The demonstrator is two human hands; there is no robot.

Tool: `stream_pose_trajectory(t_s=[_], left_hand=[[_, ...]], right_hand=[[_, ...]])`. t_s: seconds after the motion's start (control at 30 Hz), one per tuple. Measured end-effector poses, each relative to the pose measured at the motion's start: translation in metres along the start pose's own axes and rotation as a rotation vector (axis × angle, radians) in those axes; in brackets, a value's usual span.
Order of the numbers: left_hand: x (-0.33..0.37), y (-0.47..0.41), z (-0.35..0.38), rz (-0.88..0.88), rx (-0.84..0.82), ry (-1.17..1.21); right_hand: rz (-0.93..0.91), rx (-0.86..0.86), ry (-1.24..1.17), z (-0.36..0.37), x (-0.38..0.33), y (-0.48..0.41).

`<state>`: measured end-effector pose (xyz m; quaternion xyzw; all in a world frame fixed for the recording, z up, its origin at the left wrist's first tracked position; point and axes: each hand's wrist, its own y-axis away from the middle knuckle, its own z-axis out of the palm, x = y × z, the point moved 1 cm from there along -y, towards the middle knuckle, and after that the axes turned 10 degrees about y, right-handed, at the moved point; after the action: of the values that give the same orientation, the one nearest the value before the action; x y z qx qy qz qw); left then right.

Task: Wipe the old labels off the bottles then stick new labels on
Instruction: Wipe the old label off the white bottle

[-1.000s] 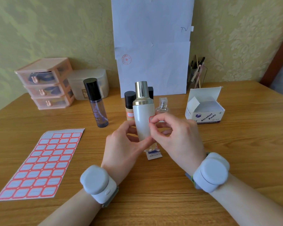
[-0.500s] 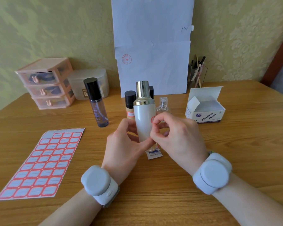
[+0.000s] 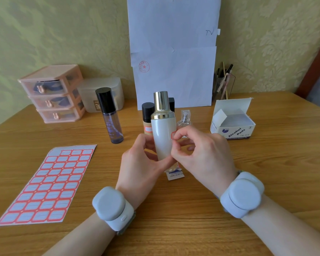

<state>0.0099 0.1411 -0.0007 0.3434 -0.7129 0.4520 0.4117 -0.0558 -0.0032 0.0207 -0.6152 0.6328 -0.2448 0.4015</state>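
Gripping the white bottle [image 3: 163, 133] low on its body, the left hand [image 3: 139, 163] has thumb and fingers curled round it and holds it upright at centre, gold cap on top. The right hand [image 3: 201, 156] pinches a red-edged label [image 3: 173, 134] btwn thumb and forefinger, right at the bottle's right side, approx mid-height; the other fingers are curled loosely. The bottle's base sits over a small pad packet [image 3: 175, 175] (can't tell if they touch).

On the wooden surface [image 3: 174, 218], the label sheet [image 3: 48, 185] lies flat to the left, well apart from the hands. Behind the white bottle stand a purple bottle [image 3: 112, 119] w/ black cap, a beige bottle [image 3: 147, 124] bearing a red-edged label, and a small clear bottle [image 3: 184, 121]. An open box of alcohol pads [image 3: 233, 124] sits back right.
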Motion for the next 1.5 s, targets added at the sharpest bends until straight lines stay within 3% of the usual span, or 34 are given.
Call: stream_pose_trajectory(t_s=[0.5, 0.8, 1.27, 1.5], left_hand=[[0.001, 0.001, 0.001, 0.038, -0.008, -0.034], [-0.002, -0.001, 0.000, -0.045, -0.009, 0.034], [-0.004, 0.001, 0.000, 0.044, -0.010, -0.046], [-0.009, -0.002, 0.000, -0.039, -0.038, -0.014]], right_hand=[[-0.027, 0.019, 0.157, -0.002, -0.003, -0.002], [0.011, -0.030, 0.034, -0.002, -0.001, -0.002], [-0.039, -0.038, 0.165, -0.001, -0.001, -0.001], [0.046, -0.014, 0.112, 0.000, 0.001, -0.001]])
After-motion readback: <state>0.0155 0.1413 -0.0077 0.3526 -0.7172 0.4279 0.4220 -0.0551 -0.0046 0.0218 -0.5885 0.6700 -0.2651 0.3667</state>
